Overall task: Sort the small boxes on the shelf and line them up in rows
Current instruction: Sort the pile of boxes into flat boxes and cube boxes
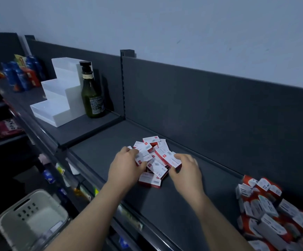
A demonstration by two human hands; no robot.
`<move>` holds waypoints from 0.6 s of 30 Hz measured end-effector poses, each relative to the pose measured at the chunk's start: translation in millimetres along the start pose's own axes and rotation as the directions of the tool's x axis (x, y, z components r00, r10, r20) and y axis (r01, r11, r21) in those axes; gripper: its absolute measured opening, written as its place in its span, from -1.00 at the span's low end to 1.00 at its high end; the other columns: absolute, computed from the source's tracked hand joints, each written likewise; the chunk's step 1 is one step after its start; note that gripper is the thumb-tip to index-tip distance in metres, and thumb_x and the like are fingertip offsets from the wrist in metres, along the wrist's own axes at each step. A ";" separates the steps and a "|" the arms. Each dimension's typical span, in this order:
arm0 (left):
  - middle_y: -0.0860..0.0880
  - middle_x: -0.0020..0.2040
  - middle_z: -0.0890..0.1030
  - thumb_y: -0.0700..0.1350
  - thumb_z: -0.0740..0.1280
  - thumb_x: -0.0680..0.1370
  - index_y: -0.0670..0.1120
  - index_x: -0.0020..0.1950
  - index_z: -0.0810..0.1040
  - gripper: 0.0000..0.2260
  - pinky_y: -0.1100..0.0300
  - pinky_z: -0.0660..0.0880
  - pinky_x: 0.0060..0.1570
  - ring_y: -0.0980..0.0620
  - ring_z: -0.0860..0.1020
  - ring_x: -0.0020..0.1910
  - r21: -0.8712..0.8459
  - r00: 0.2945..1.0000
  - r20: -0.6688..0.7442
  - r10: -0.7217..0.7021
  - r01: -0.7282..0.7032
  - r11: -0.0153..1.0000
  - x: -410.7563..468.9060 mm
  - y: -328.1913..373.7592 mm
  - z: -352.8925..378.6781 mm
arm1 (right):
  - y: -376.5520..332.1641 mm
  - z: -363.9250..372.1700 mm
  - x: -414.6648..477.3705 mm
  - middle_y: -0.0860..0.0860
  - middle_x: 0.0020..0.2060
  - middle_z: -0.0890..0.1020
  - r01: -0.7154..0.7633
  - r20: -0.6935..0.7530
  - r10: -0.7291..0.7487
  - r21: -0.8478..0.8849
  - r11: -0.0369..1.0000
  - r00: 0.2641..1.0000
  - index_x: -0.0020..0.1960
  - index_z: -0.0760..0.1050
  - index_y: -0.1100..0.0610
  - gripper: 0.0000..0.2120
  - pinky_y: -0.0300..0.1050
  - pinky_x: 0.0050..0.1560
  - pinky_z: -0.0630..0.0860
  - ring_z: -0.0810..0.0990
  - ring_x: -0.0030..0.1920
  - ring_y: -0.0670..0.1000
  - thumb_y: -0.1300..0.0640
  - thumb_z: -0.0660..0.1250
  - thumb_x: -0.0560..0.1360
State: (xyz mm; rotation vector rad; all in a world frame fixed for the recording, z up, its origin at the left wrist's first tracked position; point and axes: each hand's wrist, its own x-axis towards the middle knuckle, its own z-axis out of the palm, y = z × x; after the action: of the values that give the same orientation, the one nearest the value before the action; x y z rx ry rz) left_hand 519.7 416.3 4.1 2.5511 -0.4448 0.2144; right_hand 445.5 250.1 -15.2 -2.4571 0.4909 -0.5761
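The left hand (127, 167) and right hand (187, 169) each grip boxes (153, 153) heaped on the shelf (102, 151). Open room lies toward its front edge.

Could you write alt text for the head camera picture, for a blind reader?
A person's left hand and right hand grip small red-and-white boxes in a loose heap on a grey shelf. A second heap lies at far right; a green bottle and white stepped stand stand further left.

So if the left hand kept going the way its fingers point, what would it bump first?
The left hand would meet the heap of small red-and-white cardboard boxes straight away; its fingertips seem already in it.
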 end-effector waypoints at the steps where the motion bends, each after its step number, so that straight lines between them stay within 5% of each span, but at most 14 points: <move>1: 0.00 0.12 0.47 0.11 0.33 0.50 -0.04 0.24 0.51 -0.63 0.12 0.49 -0.09 -0.02 0.51 0.06 0.001 1.000 -0.002 -0.007 0.007 1.000 5.5 -0.6 3.0 | -0.2 4.4 5.8 -0.09 0.24 0.49 0.000 0.003 0.000 0.001 1.000 1.000 0.31 0.44 0.07 -0.62 -0.21 0.18 0.36 0.37 0.24 -0.06 0.14 0.29 0.49; 18: 0.02 0.11 0.52 0.27 0.24 0.50 -0.03 0.26 0.46 -0.52 0.13 0.47 0.02 0.02 0.46 0.08 0.060 0.998 -0.031 -0.047 0.048 0.997 48.4 -10.8 45.3 | 5.0 34.3 46.5 -0.15 0.18 0.45 0.090 0.046 -0.091 0.032 0.995 0.995 0.25 0.47 0.05 -0.59 -0.31 0.14 0.33 0.39 0.23 -0.12 -0.09 0.36 0.47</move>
State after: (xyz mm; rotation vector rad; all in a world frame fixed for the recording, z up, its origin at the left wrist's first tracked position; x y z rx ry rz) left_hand 571.5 387.8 -27.7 2.6115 -0.3713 0.2516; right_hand 500.6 240.0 -30.3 -2.4687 0.3509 -0.5558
